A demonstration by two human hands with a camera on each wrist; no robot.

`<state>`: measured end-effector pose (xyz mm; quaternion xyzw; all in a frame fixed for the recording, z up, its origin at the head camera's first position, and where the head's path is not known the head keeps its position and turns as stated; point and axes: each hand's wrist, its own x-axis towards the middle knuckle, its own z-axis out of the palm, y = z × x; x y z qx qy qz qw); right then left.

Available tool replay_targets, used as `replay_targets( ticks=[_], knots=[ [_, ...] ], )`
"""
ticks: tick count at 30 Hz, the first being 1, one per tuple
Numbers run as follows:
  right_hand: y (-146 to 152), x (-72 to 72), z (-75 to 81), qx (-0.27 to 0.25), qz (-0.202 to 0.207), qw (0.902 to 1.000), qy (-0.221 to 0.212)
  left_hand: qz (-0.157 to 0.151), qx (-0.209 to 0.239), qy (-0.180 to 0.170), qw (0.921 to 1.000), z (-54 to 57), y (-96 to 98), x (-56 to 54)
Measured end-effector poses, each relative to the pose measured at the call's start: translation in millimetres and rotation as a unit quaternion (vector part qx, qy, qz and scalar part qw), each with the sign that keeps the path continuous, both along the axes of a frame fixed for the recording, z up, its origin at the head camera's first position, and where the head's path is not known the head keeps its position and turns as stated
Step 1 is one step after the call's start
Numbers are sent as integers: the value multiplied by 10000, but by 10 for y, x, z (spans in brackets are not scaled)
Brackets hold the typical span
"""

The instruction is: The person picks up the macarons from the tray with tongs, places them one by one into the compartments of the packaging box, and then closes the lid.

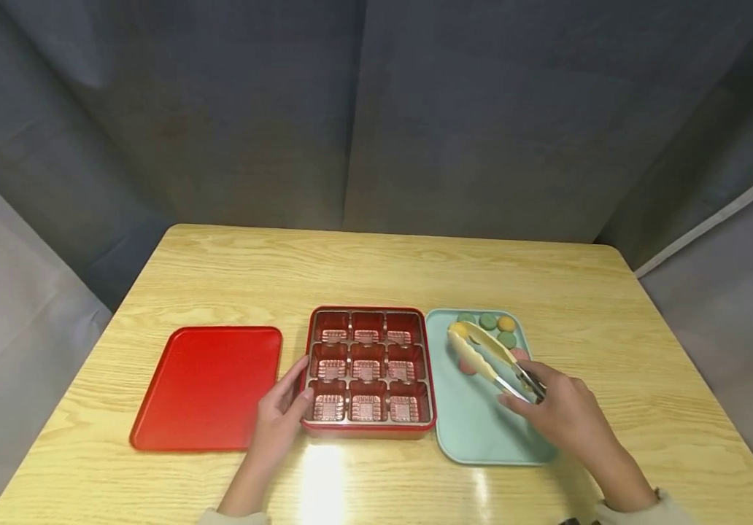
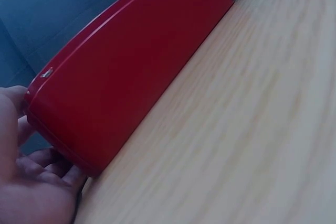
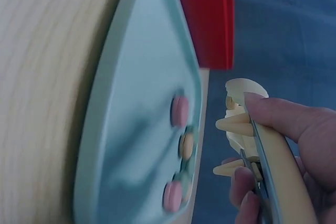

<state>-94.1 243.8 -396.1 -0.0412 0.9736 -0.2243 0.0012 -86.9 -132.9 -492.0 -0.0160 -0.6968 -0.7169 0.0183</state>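
Observation:
My right hand [image 1: 570,412] grips a pair of tongs [image 3: 283,177] with cream-coloured tips, which reach over the pale green tray [image 1: 481,437]. A yellow macaron [image 1: 458,329] shows between the tong tips, partly covered by them. Beneath lie more macarons on the tray: green [image 1: 487,321], yellow [image 1: 506,323] and pink [image 1: 466,367]. The left hand [image 1: 278,415] rests against the left side of a red box [image 2: 121,72], fingers and thumb touching its wall and rim. A clear insert [image 1: 366,370] with several bare compartments sits inside the box.
Left of the box lies a flat red tray or lid [image 1: 209,386]. The pale green tray stands close against the box's right side. All of it is on a wood-grain table [image 1: 383,270], with dark grey curtains [image 1: 252,124] behind.

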Motion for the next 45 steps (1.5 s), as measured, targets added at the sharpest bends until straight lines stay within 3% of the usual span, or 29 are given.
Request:
replay_targets(
  ticks=[13, 27, 38, 45],
  knots=[
    [-442, -148, 9, -218, 414, 9983, 361, -8, 79, -24, 10000, -12, -1, 0],
    [-516, -205, -19, -130, 690, 9966, 430, -57, 82, 21, 9999, -1, 8, -13],
    [-317, -138, -16, -158, 163, 9997, 35, 16, -57, 10, 10000, -4, -3, -1],
    [-32, -116, -15, -25, -62, 9999, 144, 11, -54, 20, 10000, -7, -1, 1]
  ],
)
